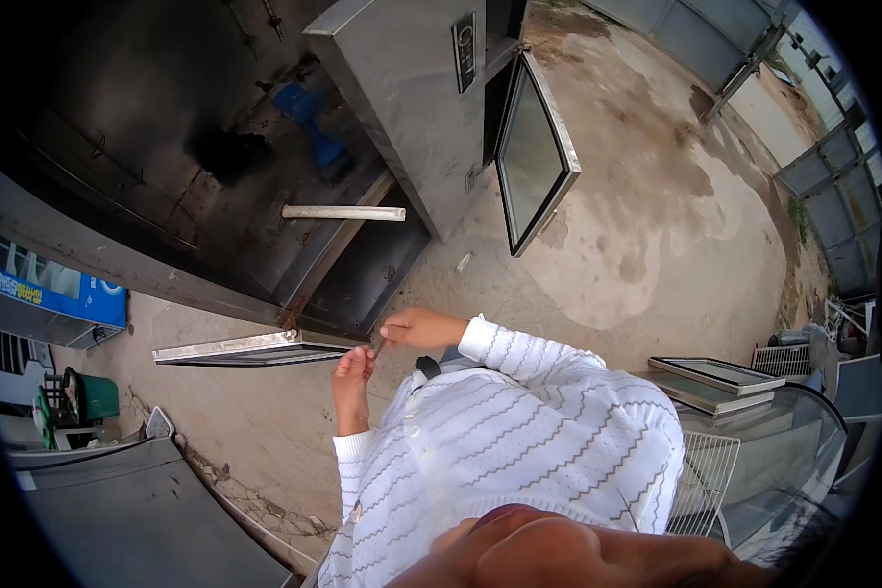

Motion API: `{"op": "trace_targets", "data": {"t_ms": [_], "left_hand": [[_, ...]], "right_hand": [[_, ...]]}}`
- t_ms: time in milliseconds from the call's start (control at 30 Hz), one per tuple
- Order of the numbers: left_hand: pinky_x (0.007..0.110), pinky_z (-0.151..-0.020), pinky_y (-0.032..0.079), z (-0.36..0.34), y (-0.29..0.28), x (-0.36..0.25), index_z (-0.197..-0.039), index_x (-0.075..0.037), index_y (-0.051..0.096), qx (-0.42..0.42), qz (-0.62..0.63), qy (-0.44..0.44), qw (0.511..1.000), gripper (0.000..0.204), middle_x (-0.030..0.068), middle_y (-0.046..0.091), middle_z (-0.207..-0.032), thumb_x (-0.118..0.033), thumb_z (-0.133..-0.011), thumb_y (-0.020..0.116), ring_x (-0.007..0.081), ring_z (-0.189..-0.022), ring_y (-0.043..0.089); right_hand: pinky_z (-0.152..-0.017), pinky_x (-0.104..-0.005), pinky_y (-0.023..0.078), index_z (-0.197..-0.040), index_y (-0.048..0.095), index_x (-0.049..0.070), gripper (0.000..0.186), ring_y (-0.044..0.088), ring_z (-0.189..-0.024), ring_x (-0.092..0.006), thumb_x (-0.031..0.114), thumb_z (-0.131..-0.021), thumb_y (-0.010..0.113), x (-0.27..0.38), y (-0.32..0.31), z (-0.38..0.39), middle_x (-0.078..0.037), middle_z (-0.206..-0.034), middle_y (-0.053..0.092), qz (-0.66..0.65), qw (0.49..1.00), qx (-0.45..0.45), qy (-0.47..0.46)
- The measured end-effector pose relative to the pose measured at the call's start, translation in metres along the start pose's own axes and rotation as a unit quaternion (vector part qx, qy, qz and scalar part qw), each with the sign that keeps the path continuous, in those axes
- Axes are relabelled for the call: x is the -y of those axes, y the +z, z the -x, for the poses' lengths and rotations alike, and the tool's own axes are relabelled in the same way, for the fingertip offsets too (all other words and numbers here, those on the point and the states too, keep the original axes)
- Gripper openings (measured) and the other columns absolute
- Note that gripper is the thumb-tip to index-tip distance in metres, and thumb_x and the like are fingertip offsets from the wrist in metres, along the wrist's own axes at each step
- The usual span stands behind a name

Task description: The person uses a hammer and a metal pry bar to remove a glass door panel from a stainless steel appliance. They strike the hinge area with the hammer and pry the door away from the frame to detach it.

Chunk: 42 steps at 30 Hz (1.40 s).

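Observation:
My left hand [353, 382] and my right hand [419, 327] meet in front of my body, fingertips almost together. Both have their fingers closed in a pinch. A small dark thing [376, 348] shows between the fingertips, too small to name. Just beyond them stands a large metal cabinet [402, 118] with a dark, dirty interior. Near its front edge lies a pale strip [343, 212], one end jutting out. A glass door [255, 347] with a light metal frame hangs open at the cabinet's lower left, close to my left hand.
Another glass door [539, 157] stands open at the cabinet's right. Inside, a blue object [312, 127] lies beside a dark lump. Framed glass panels [720, 377] rest on a glass-topped case at right, near a white wire rack [708, 475]. A grey surface [137, 519] lies lower left.

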<state>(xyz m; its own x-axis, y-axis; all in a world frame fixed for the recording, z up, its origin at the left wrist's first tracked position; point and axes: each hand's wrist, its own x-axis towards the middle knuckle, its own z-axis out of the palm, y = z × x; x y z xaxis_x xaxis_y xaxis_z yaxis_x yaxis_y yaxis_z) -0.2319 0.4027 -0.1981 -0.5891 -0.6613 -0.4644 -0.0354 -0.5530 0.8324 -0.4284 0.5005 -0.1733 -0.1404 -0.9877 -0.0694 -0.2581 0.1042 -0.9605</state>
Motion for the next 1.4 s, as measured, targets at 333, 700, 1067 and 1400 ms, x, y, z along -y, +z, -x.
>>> {"op": "trace_targets", "data": {"t_ms": [333, 700, 1067, 1400], "left_hand": [[0.021, -0.071, 0.047, -0.020, 0.171, 0.029, -0.093, -0.010, 0.064, 0.118, -0.018, -0.034, 0.992, 0.024, -0.0011, 0.065, -0.081, -0.033, -0.096, 0.062, 0.0066, -0.072, 0.057], [0.021, -0.072, 0.044, -0.058, 0.358, 0.071, -0.101, -0.009, 0.063, 0.197, -0.189, -0.001, 0.962, 0.028, -0.0017, 0.064, -0.087, -0.037, -0.097, 0.059, 0.0042, -0.077, 0.054], [0.018, -0.072, 0.044, -0.166, 0.517, 0.080, -0.112, -0.008, 0.061, 0.300, -0.241, 0.010, 0.923, 0.028, -0.0030, 0.062, -0.093, -0.032, -0.097, 0.061, 0.0030, -0.076, 0.052], [0.019, -0.062, 0.036, -0.271, 0.638, 0.069, -0.111, -0.005, 0.061, 0.316, -0.224, 0.017, 0.922, 0.028, -0.0066, 0.048, -0.076, -0.030, -0.100, 0.055, 0.0026, -0.067, 0.042]], "right_hand": [[-0.067, -0.0392, 0.049, -0.100, 0.068, 0.008, 0.021, 0.063, -0.076, -0.0319, 0.026, -0.092, 0.061, -0.025, -0.116, 0.135, -0.013, -0.085, 0.067, 0.165, 0.979, -0.106, -0.059], [-0.066, -0.0386, 0.049, -0.098, 0.068, 0.006, 0.017, 0.063, -0.074, -0.0339, 0.019, -0.092, 0.061, -0.062, -0.219, 0.286, -0.014, -0.085, 0.068, 0.110, 0.932, -0.340, 0.065], [-0.063, -0.0323, 0.050, -0.102, 0.067, 0.002, 0.017, 0.066, -0.070, -0.0256, 0.015, -0.093, 0.060, -0.092, -0.295, 0.337, -0.012, -0.079, 0.068, 0.032, 0.815, -0.540, 0.207], [-0.061, -0.0298, 0.052, -0.099, 0.067, 0.003, 0.012, 0.069, -0.067, -0.0207, 0.011, -0.092, 0.061, -0.108, -0.441, 0.311, -0.012, -0.077, 0.069, 0.089, 0.765, -0.591, 0.239]]}}
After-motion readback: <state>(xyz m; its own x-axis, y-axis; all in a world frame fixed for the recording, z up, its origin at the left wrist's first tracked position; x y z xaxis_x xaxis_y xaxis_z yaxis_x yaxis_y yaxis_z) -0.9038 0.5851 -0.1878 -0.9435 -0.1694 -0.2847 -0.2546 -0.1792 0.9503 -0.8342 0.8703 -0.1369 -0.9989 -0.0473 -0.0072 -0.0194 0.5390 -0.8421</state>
